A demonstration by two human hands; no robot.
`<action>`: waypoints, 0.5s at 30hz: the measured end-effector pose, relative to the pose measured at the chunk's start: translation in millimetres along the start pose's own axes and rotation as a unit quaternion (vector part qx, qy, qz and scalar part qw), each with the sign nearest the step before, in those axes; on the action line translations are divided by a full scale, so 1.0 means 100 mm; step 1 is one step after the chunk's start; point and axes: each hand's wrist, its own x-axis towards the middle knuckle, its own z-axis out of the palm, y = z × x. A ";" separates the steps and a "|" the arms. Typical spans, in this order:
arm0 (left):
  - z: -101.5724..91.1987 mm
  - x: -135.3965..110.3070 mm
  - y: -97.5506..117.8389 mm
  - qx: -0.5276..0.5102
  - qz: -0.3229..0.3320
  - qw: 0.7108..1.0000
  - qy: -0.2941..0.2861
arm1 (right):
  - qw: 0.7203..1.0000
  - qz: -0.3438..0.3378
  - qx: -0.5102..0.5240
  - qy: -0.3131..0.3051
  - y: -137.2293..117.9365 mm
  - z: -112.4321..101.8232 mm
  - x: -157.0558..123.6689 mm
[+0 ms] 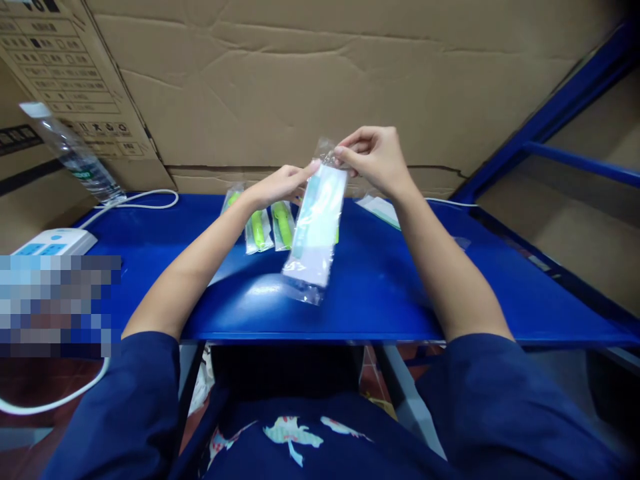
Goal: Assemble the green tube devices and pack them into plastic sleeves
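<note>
A clear plastic packet with a white and pale green card inside hangs tilted above the blue table. My left hand grips its upper left edge, thumb on the front. At the top, the fingertips of my right hand pinch the crinkled end of the bag. Just behind and left of the packet lie clear bags with bright green items, one green item beside another green item; their exact kind I cannot make out. A third green item is partly covered by my left arm.
The blue table meets a cardboard wall at the back. A white sheet lies behind my right forearm. On the left are a plastic bottle, a white power strip and a white cable. Blue metal bars rise at right.
</note>
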 end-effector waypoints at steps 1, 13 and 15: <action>-0.03 0.00 -0.03 0.002 -0.007 1.000 0.010 | 1.000 0.006 0.005 0.000 0.02 0.04 0.01; -0.53 -0.01 -0.52 -0.019 -0.109 0.987 0.118 | 0.951 0.032 -0.226 -0.207 0.52 0.65 -0.13; -0.57 -0.02 -0.60 -0.021 -0.117 0.985 0.122 | 0.938 0.013 -0.274 -0.211 0.53 0.74 -0.18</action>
